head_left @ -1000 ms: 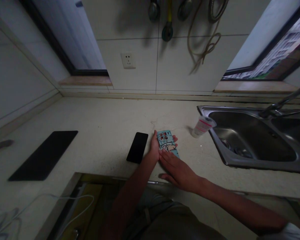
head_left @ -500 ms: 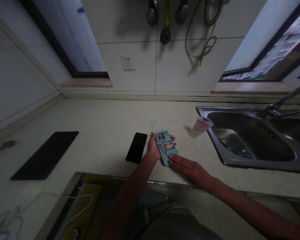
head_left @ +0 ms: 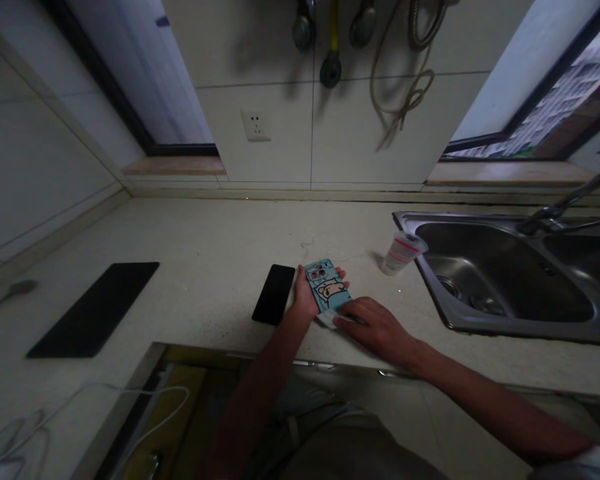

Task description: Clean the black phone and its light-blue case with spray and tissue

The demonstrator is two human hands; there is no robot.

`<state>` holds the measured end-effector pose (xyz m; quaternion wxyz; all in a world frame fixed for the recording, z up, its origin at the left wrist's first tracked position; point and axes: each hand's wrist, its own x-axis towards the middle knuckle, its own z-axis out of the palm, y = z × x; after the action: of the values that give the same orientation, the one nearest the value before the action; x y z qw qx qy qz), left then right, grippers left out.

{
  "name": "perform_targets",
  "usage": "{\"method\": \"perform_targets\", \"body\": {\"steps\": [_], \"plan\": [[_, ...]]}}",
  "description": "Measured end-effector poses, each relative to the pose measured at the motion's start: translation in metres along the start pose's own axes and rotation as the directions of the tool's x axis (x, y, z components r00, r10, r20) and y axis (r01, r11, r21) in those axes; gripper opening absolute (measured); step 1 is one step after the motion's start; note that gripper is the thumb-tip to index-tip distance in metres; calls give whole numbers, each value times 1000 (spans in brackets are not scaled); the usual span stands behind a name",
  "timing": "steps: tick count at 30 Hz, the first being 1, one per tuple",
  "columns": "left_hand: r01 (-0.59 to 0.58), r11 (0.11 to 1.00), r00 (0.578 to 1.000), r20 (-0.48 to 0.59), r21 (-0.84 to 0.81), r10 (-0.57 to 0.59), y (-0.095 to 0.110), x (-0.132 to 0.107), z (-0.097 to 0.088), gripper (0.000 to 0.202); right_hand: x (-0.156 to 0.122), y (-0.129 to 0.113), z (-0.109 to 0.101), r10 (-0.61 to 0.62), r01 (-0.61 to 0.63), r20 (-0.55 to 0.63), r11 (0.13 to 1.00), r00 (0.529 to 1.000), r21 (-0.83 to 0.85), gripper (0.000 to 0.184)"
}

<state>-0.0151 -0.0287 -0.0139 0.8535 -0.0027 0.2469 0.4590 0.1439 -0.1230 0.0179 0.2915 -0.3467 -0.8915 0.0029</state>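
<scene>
My left hand is wrapped round a light blue phone case with a cartoon animal on it, holding it from below with fingertips showing past its right edge. Skin tones show through the round camera holes at its top. At the lower end of the case, my right hand is closed with its fingers bent. A thin white piece, like a tissue, sticks out from under those fingers against the case's bottom edge. On the counter just left of my left hand lies a black phone.
A clear plastic cup with pink print stands beside the double steel sink at right. A black mat lies on the left of the counter. A white cable hangs at the lower left.
My right hand has gone from flat fingers on the case to bent, closed fingers at its lower end. The white piece now shows there. The case has shifted slightly left.
</scene>
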Motion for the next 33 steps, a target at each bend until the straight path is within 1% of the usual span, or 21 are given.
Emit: {"method": "perform_targets", "body": {"steps": [2,5,10,13,16,18,22,26,30,33], "plan": [[-24,1000,1000,5,-3,25,-1,0,1,75,-5,7,-4,-86,83,-32,992,996,-91,14],[-43,999,999,17,-8,43,-3,0,1,74,-10,12,-8,-125,116,-53,982,991,-148,11],[-29,999,999,33,-31,30,-3,2,-3,73,-3,5,-4,-175,171,-13,973,984,-154,13],[-1,1000,998,56,-7,2,0,3,-7,76,5,0,-1,-188,194,52,965,981,-174,16],[39,999,996,74,27,-41,0,3,-7,76,10,-1,-2,-179,208,160,959,971,-193,15],[44,998,996,70,39,-47,0,2,-6,75,11,-1,-4,-167,209,203,956,965,-206,13],[32,999,998,54,38,-34,-1,3,-5,75,14,-2,-9,-121,185,256,953,959,-241,16],[57,998,996,69,6,-57,-1,7,-10,75,14,-2,-14,-51,127,297,962,954,-243,14],[56,998,994,89,8,-57,-2,10,-15,75,11,7,-20,-9,88,321,969,947,-231,17],[44,999,996,77,30,-46,-2,9,-15,75,7,17,-27,36,40,347,977,937,-210,17]]}}
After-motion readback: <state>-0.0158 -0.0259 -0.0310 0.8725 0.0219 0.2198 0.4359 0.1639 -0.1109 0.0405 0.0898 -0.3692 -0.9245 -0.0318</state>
